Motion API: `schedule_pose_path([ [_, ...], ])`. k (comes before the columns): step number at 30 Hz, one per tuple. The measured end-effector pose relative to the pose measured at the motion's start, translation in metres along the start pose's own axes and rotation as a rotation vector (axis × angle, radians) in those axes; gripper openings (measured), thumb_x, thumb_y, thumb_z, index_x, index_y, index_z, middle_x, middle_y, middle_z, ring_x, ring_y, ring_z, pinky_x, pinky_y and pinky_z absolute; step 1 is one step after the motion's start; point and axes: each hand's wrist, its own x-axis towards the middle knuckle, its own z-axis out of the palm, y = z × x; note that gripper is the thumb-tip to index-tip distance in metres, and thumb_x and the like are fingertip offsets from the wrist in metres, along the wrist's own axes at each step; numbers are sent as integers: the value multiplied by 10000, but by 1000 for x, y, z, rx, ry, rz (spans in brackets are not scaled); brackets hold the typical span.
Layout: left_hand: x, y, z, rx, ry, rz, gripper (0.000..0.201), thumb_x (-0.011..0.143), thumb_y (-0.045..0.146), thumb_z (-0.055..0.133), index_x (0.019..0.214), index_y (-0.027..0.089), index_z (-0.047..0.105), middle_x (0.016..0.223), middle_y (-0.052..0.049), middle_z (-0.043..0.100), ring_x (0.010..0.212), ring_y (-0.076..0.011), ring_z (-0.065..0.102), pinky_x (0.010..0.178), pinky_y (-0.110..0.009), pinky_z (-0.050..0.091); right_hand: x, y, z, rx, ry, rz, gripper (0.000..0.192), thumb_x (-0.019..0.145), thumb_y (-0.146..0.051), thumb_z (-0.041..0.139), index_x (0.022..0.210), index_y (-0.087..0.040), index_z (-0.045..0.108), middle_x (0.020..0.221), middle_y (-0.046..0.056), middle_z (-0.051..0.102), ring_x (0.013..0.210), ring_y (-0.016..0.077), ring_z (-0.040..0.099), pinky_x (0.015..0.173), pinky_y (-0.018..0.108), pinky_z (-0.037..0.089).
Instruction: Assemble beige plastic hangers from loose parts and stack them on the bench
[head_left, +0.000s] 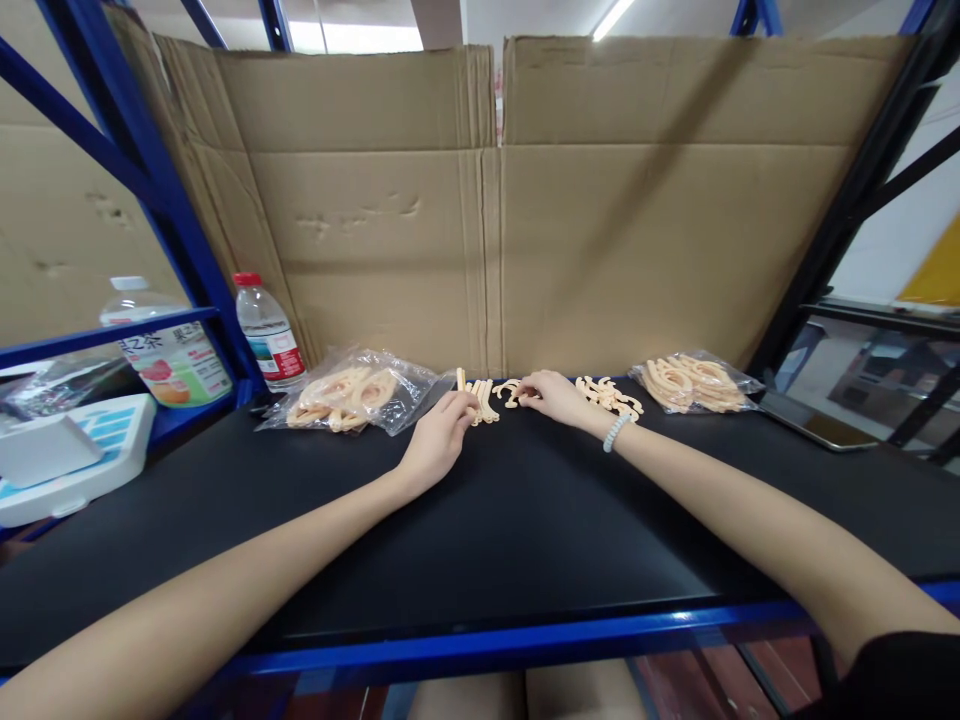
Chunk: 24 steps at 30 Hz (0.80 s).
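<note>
Strips (485, 402) lie in a row on the table (487, 550), the left hand (437, 440) at their left end, fingers narrow; whether it grips one I cannot tell. The right hand (553, 397) bends narrow over curved bits (511, 403), its hold equally unclear. A sideways brush of the left fingers could skew the row, and the right wrist, close to the loose pile (606, 396), could drag some of it out of place.

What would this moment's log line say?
left hand: at pale strips | right hand: beside curved pieces | clear bags: both sides
</note>
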Motion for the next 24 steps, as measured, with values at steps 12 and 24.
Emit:
schedule_pose_path([
  [12, -3, 32, 8, -590, -103, -288, 156, 798, 314, 606, 795, 167, 657, 1136, -104, 627, 1074, -234, 584, 912, -366, 477, -41, -33, -31, 488, 219, 71, 107, 915, -304, 498, 875, -211, 534, 650, -37, 567, 595, 129, 569, 601, 265, 431],
  [24, -5, 33, 14, -754, -94, -386, 270, 657, 192, 747, 705, 173, 482, 702, 55, 496, 630, -93, 542, 642, -249, 482, -73, -65, -21, 1134, 132, 460, 319, 751, -457, 699, 844, -175, 583, 734, 36, 688, 744, 202, 711, 650, 278, 520],
])
